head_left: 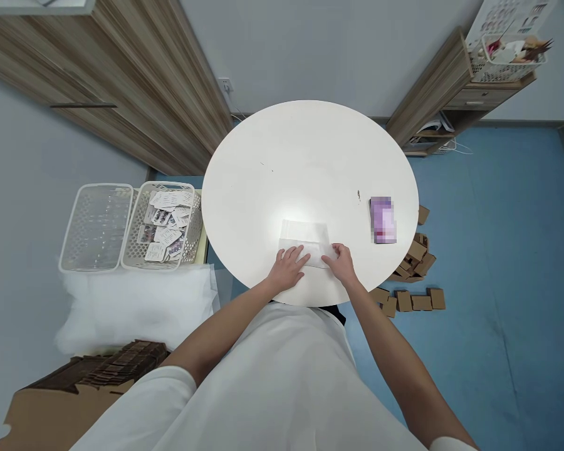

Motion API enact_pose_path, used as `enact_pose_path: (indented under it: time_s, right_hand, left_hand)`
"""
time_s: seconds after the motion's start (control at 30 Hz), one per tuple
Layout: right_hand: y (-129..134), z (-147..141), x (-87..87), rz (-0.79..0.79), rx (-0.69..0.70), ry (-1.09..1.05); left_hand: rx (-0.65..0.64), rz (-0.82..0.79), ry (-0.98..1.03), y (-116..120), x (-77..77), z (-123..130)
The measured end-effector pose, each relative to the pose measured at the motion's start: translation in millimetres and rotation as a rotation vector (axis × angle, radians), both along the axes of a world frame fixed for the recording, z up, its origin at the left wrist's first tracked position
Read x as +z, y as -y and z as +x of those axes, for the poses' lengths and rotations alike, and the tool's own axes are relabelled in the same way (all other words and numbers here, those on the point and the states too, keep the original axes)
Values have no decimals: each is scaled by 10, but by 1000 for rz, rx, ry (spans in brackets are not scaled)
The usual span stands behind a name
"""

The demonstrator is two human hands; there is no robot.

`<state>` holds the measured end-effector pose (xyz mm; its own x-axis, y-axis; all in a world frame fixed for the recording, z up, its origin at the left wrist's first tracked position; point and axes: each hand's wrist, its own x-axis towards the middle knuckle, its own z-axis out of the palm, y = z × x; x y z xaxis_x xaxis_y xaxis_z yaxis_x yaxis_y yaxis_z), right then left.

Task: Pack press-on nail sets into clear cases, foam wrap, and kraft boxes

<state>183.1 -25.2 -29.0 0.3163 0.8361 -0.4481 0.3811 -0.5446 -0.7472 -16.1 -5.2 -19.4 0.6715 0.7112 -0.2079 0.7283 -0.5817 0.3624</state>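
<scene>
A thin white, partly see-through sheet (304, 230) lies near the front edge of the round white table (305, 150), its near part folded over in a band. My left hand (287, 268) rests on the band's left part with its fingers spread. At the band's right end, my right hand (341, 262) has thumb and fingers closed on the edge of the sheet. Whether anything is wrapped inside the fold cannot be made out. To the right on the table lies a purple rectangular item (383, 220), blurred out.
Left of the table stand a white basket of printed cards (162, 260) and a clear-looking bin (96, 228). Below them are white wrapping sheets (136, 307) and stacked flat cardboard (70, 413). Small brown boxes (422, 303) sit on the floor at right. Cabinets (136, 69) flank the table.
</scene>
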Motion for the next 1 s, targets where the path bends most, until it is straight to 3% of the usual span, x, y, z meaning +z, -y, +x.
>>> enact_pose_path:
  time_s: [0.23, 0.43, 0.63, 0.77, 1.0]
  right_hand:
    - [32, 22, 59, -143, -128, -142]
    - [-3, -86, 133, -64, -92, -254]
    - [-77, -250, 168, -99, 96, -245]
    - [-88, -220, 144, -95, 193, -155]
    - [13, -137, 154, 122, 603, 410]
  left_hand:
    - [-41, 45, -59, 15, -2, -19]
    - [-64, 30, -37, 42, -38, 19]
    - [-49, 37, -13, 75, 29, 15]
    - [-136, 64, -11, 145, 45, -6]
    - [-130, 30, -3, 192, -49, -47]
